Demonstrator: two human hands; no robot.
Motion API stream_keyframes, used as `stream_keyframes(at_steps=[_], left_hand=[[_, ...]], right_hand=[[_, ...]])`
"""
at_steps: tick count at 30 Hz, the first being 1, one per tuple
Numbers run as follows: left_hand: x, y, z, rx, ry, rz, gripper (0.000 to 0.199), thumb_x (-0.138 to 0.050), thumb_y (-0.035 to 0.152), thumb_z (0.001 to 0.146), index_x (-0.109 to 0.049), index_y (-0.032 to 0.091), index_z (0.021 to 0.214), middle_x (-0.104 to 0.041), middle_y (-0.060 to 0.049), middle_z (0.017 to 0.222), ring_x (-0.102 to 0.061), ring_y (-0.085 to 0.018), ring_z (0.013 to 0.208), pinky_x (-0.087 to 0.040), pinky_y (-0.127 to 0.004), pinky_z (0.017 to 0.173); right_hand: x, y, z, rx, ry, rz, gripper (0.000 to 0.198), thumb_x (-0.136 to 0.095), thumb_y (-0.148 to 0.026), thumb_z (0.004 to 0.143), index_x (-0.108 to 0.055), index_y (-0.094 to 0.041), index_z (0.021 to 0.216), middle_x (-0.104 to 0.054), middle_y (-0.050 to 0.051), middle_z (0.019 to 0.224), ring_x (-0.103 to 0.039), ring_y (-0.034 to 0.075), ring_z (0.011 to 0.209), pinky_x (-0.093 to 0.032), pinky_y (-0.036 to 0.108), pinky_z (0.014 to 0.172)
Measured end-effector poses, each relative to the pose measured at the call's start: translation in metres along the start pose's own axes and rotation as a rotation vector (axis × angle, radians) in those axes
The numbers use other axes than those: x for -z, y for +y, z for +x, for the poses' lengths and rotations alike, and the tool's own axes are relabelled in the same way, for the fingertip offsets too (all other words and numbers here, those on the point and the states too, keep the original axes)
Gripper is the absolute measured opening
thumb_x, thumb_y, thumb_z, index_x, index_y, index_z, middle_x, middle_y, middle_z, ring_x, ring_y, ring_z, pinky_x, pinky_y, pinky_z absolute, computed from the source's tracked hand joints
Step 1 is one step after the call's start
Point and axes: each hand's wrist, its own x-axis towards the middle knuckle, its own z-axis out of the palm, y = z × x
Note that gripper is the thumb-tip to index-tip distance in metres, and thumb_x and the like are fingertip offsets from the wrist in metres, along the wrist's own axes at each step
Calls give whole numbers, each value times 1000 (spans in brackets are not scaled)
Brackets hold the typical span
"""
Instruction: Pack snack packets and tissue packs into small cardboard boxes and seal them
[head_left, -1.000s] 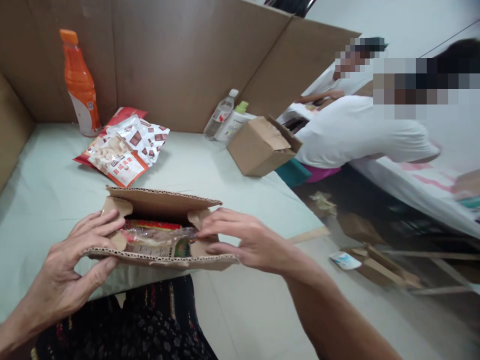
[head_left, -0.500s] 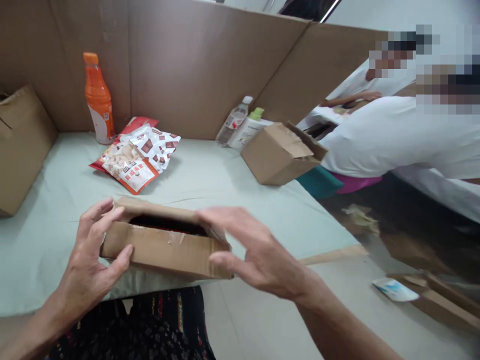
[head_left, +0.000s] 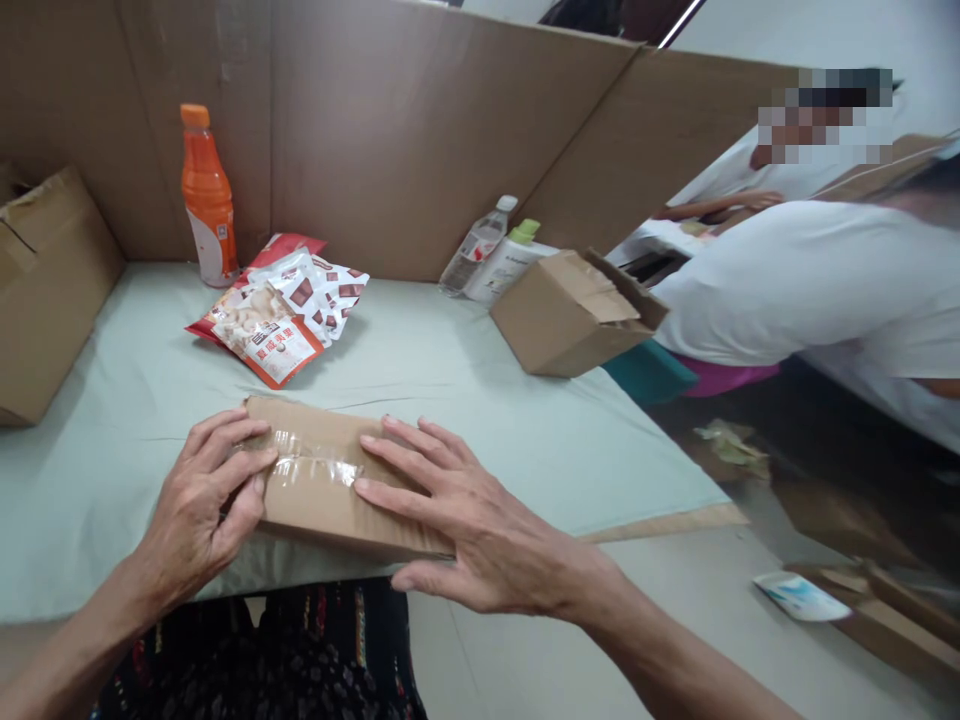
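A brown cardboard box [head_left: 330,510] with clear tape across its top lies at the table's near edge, its flaps folded down. My left hand [head_left: 199,500] rests over the box's left end, fingers extended onto the top and thumb close to the front corner. Spread flat across the right part of the lid, my right hand [head_left: 457,520] has its fingers apart and its thumb out past the front edge. What is inside the box is hidden now.
Behind the box lie snack packets [head_left: 277,320] beside an orange bottle [head_left: 210,205]. A clear bottle [head_left: 476,250], a white green-capped bottle [head_left: 510,265] and an open carton [head_left: 559,320] stand farther right. Another carton [head_left: 52,300] is at left. Co-workers in white [head_left: 810,285] sit at right.
The top of the box went from open, with a dark gap showing, to closed. My right hand moved from the right end onto the lid; my left fingers came down onto it.
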Motion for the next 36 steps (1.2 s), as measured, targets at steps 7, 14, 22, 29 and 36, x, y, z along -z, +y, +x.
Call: stream_keyframes(at_steps=[7,14,22,29,36], left_hand=[[-3,-7,-5,-2,23,-7,25,-49,12,101,-66,21,117,-67,-9,131,-52,-30,138,-49,-48,113],[-1,-22,-18,223,20,-79,45,-48,43,105,-51,37,150,-47,-5,161,-54,-35,141,-52,-54,111],[-31,-63,-22,361,-144,-28,52,-53,63,97,-68,28,132,-55,-11,153,-60,-37,134,-62,-31,66],[-89,-104,-25,184,-160,115,49,-46,57,98,-73,23,120,-65,-18,140,-65,-39,124,-60,-55,94],[-94,-110,-33,66,-124,184,35,-49,45,101,-72,26,119,-69,-15,136,-66,-38,123,-57,-55,93]], right_hand=[[14,7,18,-54,-162,92,68,-76,-57,88,-62,-29,148,-31,18,172,-24,42,160,-31,66,120],[24,5,3,-152,-109,50,61,-77,-36,84,-67,-28,143,-40,16,169,-34,40,155,-36,64,116],[32,101,-184,-906,218,-88,52,-72,-46,84,-75,-28,132,-56,13,157,-55,39,141,-44,59,115],[66,161,-245,-1365,252,-65,53,-68,-29,89,-69,-10,139,-52,22,158,-49,31,147,-37,39,118],[78,201,-220,-1401,178,-100,52,-62,-25,98,-60,-9,147,-49,20,161,-44,29,150,-31,40,119]])
